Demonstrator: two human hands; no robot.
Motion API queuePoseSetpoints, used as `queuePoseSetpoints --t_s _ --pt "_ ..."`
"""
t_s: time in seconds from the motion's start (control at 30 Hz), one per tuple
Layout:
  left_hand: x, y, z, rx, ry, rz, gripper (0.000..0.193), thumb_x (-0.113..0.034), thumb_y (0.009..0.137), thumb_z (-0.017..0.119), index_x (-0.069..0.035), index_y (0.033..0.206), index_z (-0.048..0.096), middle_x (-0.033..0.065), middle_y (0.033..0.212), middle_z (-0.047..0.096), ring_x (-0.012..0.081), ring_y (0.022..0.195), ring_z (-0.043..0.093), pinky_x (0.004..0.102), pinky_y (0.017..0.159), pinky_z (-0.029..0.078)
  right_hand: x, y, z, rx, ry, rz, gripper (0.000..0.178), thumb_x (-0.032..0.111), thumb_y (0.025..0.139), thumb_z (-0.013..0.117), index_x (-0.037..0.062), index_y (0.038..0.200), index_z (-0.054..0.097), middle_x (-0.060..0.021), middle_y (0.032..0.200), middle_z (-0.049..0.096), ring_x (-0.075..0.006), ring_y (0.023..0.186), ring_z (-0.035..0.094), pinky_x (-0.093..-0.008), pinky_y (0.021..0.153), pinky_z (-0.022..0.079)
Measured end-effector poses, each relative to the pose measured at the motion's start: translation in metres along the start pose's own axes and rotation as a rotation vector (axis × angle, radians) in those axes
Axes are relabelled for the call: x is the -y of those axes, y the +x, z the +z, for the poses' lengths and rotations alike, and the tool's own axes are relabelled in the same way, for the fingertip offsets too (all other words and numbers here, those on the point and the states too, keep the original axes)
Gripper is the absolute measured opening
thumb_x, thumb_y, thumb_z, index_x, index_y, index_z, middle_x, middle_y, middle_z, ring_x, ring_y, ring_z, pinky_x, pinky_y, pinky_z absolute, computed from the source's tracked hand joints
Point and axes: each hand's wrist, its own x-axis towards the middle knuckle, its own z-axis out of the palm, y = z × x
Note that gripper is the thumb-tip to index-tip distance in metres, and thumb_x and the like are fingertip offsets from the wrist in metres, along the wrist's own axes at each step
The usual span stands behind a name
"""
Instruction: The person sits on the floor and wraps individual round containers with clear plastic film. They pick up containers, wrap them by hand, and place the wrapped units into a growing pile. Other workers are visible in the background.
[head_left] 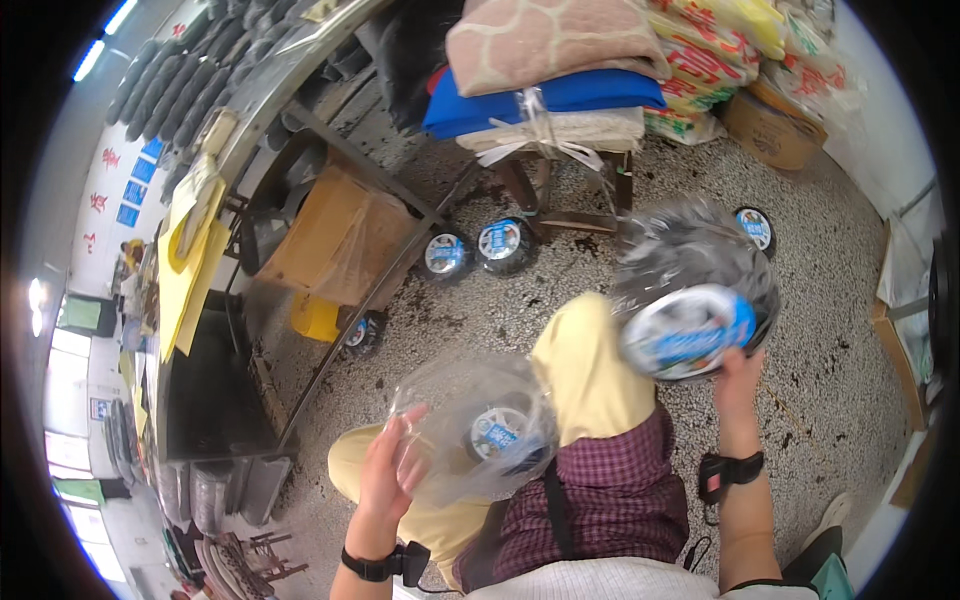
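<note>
My left hand [385, 465] grips the edge of a clear plastic bag [440, 390], spread out over my lap. Through or inside it shows a black round roll [500, 436] with a white-and-blue label; I cannot tell which. On the right, my right hand [738, 385] is closed on the lower edge of a larger black roll [690, 330], its round label tilted up and smeared by motion. Just beyond that roll is a dark bundle [690, 245] in shiny clear plastic, also blurred. Both wrists wear black straps.
Similar labelled rolls lie on the speckled floor: two [500, 243] by the stool, one [755, 230] at right, one [364, 332] under the bench. Folded cloths [550, 95] top the stool [570, 220]. A metal-framed bench [360, 180] stands left, filled sacks [700, 75] and a carton [775, 125] far right.
</note>
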Motion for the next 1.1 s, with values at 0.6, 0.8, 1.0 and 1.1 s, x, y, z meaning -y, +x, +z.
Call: queuePoseSetpoints --t_s 0.6,0.8,1.0,1.1 --pt "-0.014 0.044 -0.034 -0.049 0.642 0.211 0.034 -0.024 0.104 0.043 -0.004 0.125 0.063 -0.0062 0.071 0.056 0.0009 0.063 0.045 0.0206 0.054 0.038 0.036 -0.034 0.315 1.912 -0.927 -0.546 0.052 0.03 0.062 0.078 0.0053 0.106 0.066 -0.0136 0.117 0.049 -0.0309 0.105 0.05 -0.0384 0.086 0.048" --pt "-0.045 0.076 -0.036 -0.139 0.377 0.187 0.042 -0.031 0.105 0.039 -0.004 0.134 0.053 -0.0098 0.052 0.04 0.0 0.041 0.033 0.0176 0.04 0.026 0.055 -0.006 0.306 1.645 -0.857 -0.633 0.048 0.03 0.065 0.08 -0.0002 0.099 0.064 -0.0148 0.114 0.05 -0.0305 0.106 0.052 -0.0381 0.086 0.047" --pt "-0.051 0.048 -0.068 0.322 -0.071 -0.013 0.048 -0.031 0.106 0.034 -0.001 0.142 0.041 -0.0094 0.053 0.032 0.0021 0.043 0.03 0.0188 0.044 0.025 0.11 0.096 0.252 0.916 -0.203 0.115 0.072 0.036 0.06 0.086 -0.0006 0.115 0.06 -0.0151 0.118 0.05 -0.0265 0.114 0.05 -0.0401 0.097 0.044" --pt "-0.054 0.045 -0.066 0.353 -0.121 -0.055 0.047 -0.031 0.106 0.033 -0.002 0.142 0.041 -0.0092 0.053 0.03 0.0021 0.045 0.031 0.0194 0.043 0.025 0.084 0.078 0.186 0.742 -0.521 -0.199 0.072 0.041 0.058 0.087 0.0022 0.112 0.06 -0.0153 0.122 0.046 -0.0283 0.115 0.047 -0.0417 0.098 0.041"
